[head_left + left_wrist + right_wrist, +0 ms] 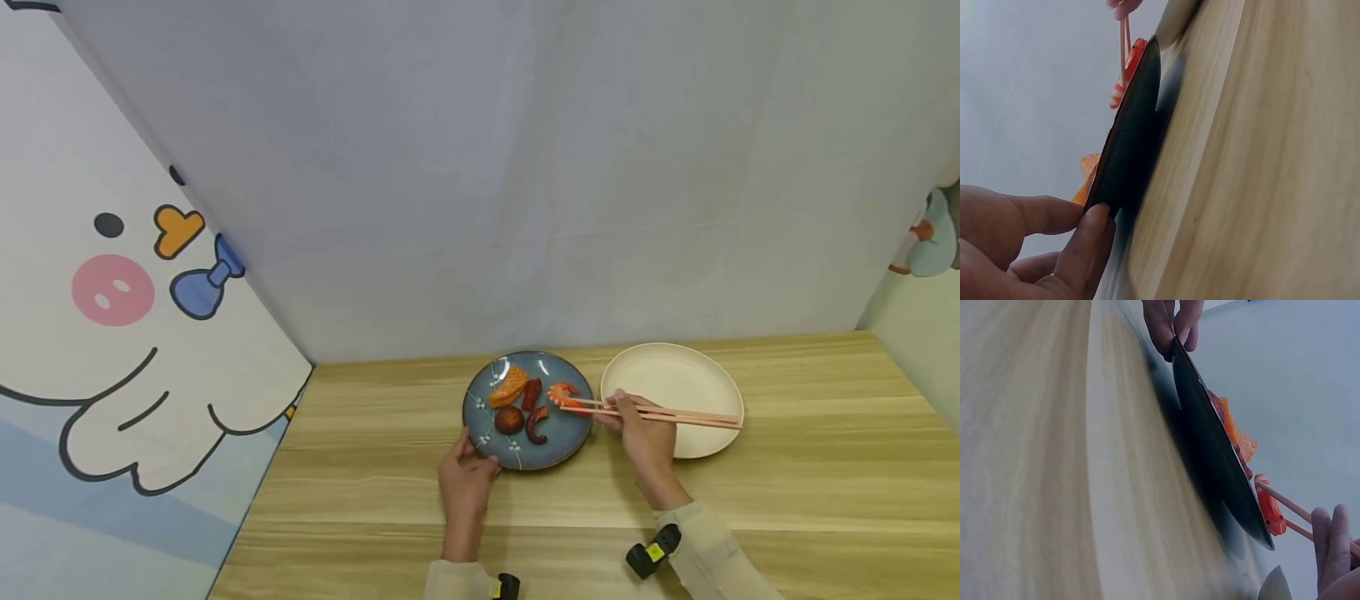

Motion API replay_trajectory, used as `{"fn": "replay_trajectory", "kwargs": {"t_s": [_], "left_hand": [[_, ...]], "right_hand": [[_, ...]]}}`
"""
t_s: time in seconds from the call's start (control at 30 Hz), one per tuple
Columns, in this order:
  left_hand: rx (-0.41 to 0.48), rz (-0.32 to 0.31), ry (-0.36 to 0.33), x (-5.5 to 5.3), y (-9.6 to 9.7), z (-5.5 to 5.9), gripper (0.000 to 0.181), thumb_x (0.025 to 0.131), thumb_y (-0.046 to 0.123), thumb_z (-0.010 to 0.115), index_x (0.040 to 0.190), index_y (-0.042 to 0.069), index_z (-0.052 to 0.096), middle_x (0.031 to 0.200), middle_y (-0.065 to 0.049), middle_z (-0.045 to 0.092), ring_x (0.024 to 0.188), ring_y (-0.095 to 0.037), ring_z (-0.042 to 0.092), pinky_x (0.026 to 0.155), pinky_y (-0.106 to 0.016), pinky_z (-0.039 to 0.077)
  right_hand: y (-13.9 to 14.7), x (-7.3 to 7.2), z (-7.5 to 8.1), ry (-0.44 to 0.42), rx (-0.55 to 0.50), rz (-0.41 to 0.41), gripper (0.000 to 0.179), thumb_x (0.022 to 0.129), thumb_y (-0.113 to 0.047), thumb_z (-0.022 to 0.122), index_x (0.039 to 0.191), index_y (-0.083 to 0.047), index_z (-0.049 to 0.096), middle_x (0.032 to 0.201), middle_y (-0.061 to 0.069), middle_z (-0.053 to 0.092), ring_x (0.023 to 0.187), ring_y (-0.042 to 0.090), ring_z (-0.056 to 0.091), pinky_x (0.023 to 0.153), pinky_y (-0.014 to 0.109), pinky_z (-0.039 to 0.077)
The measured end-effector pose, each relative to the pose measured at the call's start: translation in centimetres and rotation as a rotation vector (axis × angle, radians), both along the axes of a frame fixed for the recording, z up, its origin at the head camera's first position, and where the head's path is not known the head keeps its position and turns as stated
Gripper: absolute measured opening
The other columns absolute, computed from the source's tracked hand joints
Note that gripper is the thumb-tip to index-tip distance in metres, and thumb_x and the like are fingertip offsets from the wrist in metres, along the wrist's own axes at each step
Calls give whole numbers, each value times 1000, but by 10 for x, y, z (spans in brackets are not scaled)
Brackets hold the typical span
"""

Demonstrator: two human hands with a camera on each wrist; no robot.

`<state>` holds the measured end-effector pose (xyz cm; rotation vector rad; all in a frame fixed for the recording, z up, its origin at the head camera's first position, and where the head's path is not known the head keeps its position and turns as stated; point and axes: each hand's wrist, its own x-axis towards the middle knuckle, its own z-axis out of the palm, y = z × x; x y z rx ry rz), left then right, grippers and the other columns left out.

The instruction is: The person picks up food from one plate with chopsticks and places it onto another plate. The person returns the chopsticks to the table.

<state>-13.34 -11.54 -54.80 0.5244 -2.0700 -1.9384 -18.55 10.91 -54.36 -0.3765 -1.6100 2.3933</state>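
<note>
"So, took hold of what with the left hand (pixel 468 483)?"

"Pinched the near left rim of the blue plate (pixel 567 433), fingers on both its food side and its underside. Could not tell whether raised or flat on the tabletop (pixel 360 467)."

"And with the right hand (pixel 643 433)?"

"Curled the fingers round a pair of chopsticks (pixel 705 417), with both tips at the shrimp (pixel 562 392). Found that shrimp at the right side of the blue plate, apart from the orange slice (pixel 507 388), mushroom (pixel 510 420), dark red chunk (pixel 531 392) and curled tentacle (pixel 531 427). Could not tell how firmly squeezed, or whether lifted at all."

"Foresaw any trouble?"

"Feared a slip above all: looked smooth and curved, so seemed apt to twist free if pinched off-centre by such thin tips. Risked a drop into the narrow gap before the white plate (pixel 690 375), just to the right."

"Worried about anything else?"

"Yes, about tipping the blue plate through too hard a pull at one edge. Might have sent the round mushroom rolling."
</note>
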Motion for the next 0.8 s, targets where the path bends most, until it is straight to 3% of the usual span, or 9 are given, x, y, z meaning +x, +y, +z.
{"fn": "replay_trajectory", "kwargs": {"t_s": [0.4, 0.8], "left_hand": [[-18, -8, -56, -4, -4, 2, 72, 81, -25, 65, 150, -18, 44, 124, -37, 56, 71, -9, 62, 64, -18, 62], [5, -14, -42, -1, -4, 5, 74, 81, -24, 66, 150, -17, 44, 126, -36, 55, 71, -9, 64, 65, -19, 62]], "right_hand": [[9, 4, 3, 33, -88, -10, 27, 106, 2, 56, 110, 28, 63, 85, 10, 75, 69, 17, 78, 75, 28, 67], [21, 9, 7, 27, -130, -38, 20, 106, -1, 58, 102, 15, 70, 83, 7, 75, 65, 14, 77, 74, 26, 67]]}}
